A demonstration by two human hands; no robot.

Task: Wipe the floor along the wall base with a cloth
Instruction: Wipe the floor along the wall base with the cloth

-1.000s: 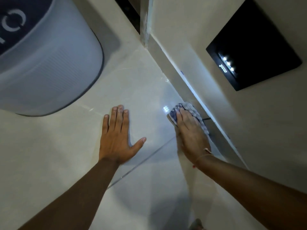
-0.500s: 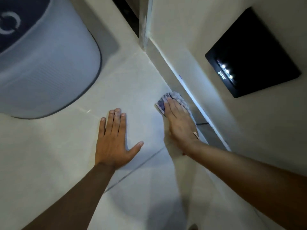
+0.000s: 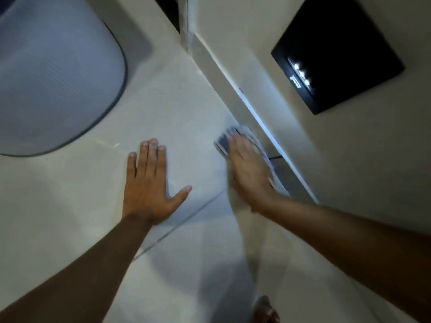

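Far left, a big rounded grey ribbed appliance (image 3: 53, 73) stands on the pale glossy tiled floor (image 3: 186, 108), its top and left side cut off by the frame. Next, the left hand (image 3: 149, 183) lies flat on the tile, fingers together, thumb splayed wide, holding nothing, and a tile joint runs just below the thumb. Now the right hand (image 3: 248, 170): palm down, fingers straight, pressing a small crumpled cloth in blue-grey and white (image 3: 224, 143) onto the floor just beside the grey skirting strip at the wall base (image 3: 233, 89). Only the cloth's front edge and a strip along the wall side peek out; the rest is hidden under the palm, and motion blur smears its pattern so I cannot tell checks from stripes. A thin dark line (image 3: 274, 157) on the floor by the skirting is too small to identify. Up on the cream wall, a black rectangular panel with three white lights (image 3: 335, 54). Half a second back the cloth sat a touch farther up the wall line; it has slid back toward the person, while the left hand has stayed planted.
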